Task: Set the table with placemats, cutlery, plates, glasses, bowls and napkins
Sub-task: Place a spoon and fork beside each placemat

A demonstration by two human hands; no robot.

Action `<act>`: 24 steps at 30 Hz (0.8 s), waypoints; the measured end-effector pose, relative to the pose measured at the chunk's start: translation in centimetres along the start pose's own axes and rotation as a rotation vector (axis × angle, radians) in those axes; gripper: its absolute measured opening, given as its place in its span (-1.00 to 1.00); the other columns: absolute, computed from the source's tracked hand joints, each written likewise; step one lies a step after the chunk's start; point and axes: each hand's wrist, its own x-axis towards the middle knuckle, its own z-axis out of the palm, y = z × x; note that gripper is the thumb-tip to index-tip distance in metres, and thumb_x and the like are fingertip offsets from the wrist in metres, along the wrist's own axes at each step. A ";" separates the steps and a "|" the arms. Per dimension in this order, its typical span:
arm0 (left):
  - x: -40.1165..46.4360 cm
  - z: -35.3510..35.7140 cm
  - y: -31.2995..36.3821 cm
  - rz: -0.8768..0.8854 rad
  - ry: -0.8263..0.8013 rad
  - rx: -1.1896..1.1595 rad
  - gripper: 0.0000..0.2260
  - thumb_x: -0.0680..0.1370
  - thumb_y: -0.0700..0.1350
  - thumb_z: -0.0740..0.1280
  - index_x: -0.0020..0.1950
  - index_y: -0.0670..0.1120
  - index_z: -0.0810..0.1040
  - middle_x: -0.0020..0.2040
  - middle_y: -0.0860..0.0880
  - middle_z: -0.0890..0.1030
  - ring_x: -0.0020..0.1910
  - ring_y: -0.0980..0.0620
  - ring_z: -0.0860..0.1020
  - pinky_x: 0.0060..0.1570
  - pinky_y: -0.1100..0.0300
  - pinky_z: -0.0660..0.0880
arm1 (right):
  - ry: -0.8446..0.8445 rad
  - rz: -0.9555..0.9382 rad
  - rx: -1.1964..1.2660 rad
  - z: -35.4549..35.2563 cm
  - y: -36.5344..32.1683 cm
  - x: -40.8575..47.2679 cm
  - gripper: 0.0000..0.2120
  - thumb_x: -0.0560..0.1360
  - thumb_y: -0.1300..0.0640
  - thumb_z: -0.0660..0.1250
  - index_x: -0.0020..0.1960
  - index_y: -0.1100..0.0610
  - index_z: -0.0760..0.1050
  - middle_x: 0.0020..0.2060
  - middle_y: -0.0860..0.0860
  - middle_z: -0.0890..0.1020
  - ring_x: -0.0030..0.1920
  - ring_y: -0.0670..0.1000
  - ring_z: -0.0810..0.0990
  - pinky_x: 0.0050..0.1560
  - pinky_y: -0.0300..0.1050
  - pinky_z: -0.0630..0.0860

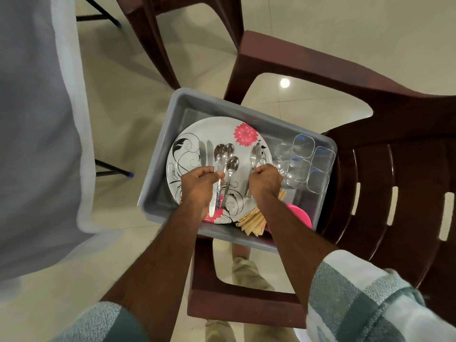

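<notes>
Grey tub (177,112) sits on the brown plastic chair (394,169), floral plate (217,129) inside with clear glasses (303,144) at its three o'clock. Left hand (197,183) curls round the knives (206,151) and spoons (225,156); right hand (265,178) grips the forks (255,154).

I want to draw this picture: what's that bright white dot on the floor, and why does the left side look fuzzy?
Head view: the dot is glare, probably a ceiling lamp mirrored in the shiny floor; the tablecloth on the left looks soft and smeared, out of focus near the wide lens's edge; the plate and spoons in the middle are sharp.
</notes>
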 end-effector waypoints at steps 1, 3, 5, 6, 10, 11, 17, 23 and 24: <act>-0.4 -0.5 0.3 0.004 0.007 -0.004 -0.87 0.43 -0.26 0.56 -0.07 -0.12 0.69 -0.16 -0.07 0.74 -0.11 -0.03 0.70 -0.01 0.10 0.62 | -0.005 -0.010 0.033 -0.2 -0.3 -0.7 -0.89 0.54 0.27 0.33 -0.04 0.12 0.61 -0.17 0.00 0.63 -0.20 0.03 0.63 -0.28 -0.12 0.58; -1.5 -1.4 1.1 0.021 0.026 -0.011 -0.84 0.41 -0.24 0.57 -0.05 -0.13 0.70 -0.15 -0.04 0.74 -0.12 0.02 0.69 0.04 0.11 0.61 | -0.060 -0.027 0.166 -0.6 -1.0 -2.7 -0.82 0.50 0.31 0.30 -0.14 0.09 0.60 -0.25 -0.04 0.61 -0.24 -0.01 0.59 -0.33 -0.19 0.51; -2.8 -2.8 1.9 0.040 0.043 -0.040 -0.83 0.40 -0.24 0.58 -0.05 -0.13 0.70 -0.16 -0.06 0.73 -0.17 0.04 0.67 -0.04 0.15 0.62 | -0.181 -0.047 0.324 -1.0 -1.9 -5.4 -0.79 0.47 0.33 0.34 -0.22 0.07 0.60 -0.27 -0.03 0.65 -0.22 0.01 0.60 -0.24 -0.13 0.54; -3.7 -3.8 2.2 0.041 0.056 -0.054 -0.83 0.39 -0.24 0.59 -0.07 -0.12 0.70 -0.18 -0.06 0.73 -0.20 0.03 0.67 -0.09 0.15 0.62 | -0.257 -0.068 0.376 -1.4 -2.3 -7.0 -0.80 0.47 0.34 0.36 -0.23 0.08 0.61 -0.28 -0.02 0.65 -0.24 0.00 0.59 -0.23 -0.10 0.53; -7.7 -8.5 2.8 0.067 0.079 -0.126 -0.85 0.38 -0.25 0.58 -0.09 -0.14 0.70 -0.18 -0.13 0.73 -0.23 -0.07 0.67 -0.08 0.00 0.66 | -0.539 -0.198 0.489 -2.5 -4.1 -13.8 -0.90 0.52 0.43 0.30 -0.11 0.32 0.58 -0.43 0.07 0.52 -0.44 -0.02 0.44 -0.39 -0.14 0.42; -8.9 -10.0 2.8 0.083 0.073 -0.152 -0.87 0.40 -0.28 0.56 -0.08 -0.18 0.70 -0.19 -0.15 0.73 -0.25 -0.05 0.68 -0.13 0.05 0.66 | -0.592 -0.230 0.498 -2.6 -4.7 -15.6 -0.92 0.53 0.44 0.29 -0.08 0.36 0.56 -0.44 0.09 0.49 -0.45 0.00 0.42 -0.40 -0.15 0.41; -15.9 -19.7 1.1 0.147 0.130 -0.276 -0.92 0.49 -0.33 0.47 -0.10 -0.18 0.65 -0.36 0.01 0.63 -0.50 0.24 0.51 -0.48 0.41 0.39 | -0.774 -0.364 0.478 -0.4 -7.0 -26.7 -0.84 0.52 0.39 0.34 -0.18 0.21 0.59 -0.42 0.13 0.52 -0.40 0.03 0.43 -0.34 -0.11 0.40; -22.0 -33.0 -1.9 0.223 0.180 -0.391 -0.94 0.48 -0.30 0.47 -0.11 -0.16 0.68 -0.22 -0.09 0.70 -0.25 0.03 0.64 -0.19 0.15 0.56 | -0.861 -0.509 0.391 3.9 -7.0 -40.6 -0.96 0.54 0.37 0.35 -0.07 0.31 0.57 -0.39 0.09 0.57 -0.39 -0.02 0.49 -0.32 -0.15 0.47; -22.9 -36.0 -2.5 0.239 0.192 -0.409 -0.95 0.48 -0.30 0.48 -0.10 -0.18 0.69 -0.20 -0.13 0.71 -0.22 -0.02 0.65 -0.14 0.09 0.60 | -0.878 -0.528 0.376 5.2 -6.8 -43.3 -0.96 0.54 0.37 0.36 -0.07 0.32 0.57 -0.39 0.09 0.58 -0.39 -0.01 0.49 -0.32 -0.14 0.48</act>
